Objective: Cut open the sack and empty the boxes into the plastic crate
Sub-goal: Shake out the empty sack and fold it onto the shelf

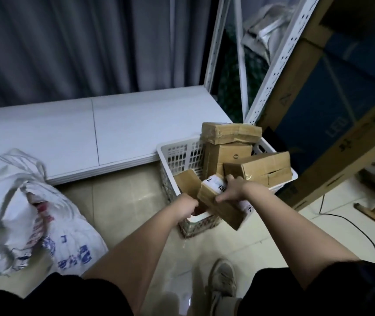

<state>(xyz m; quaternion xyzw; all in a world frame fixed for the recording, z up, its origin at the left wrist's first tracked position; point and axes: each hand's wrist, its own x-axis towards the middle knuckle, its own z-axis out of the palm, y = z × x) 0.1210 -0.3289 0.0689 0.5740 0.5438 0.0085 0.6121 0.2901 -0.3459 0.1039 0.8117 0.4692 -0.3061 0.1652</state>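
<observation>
Both bare forearms are stretched toward the plastic crate, where a labelled cardboard box is gripped by the right hand and another box by the left hand, four boxes already loaded, the opened sack seemingly not emptied.

sack: slumped open, floor | crate: white; boxes heaped

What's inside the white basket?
Brown cardboard boxes piled up in the white crate, some sticking out over its rim. Both hands hold another box over it. The crate's bottom is hidden.
</observation>
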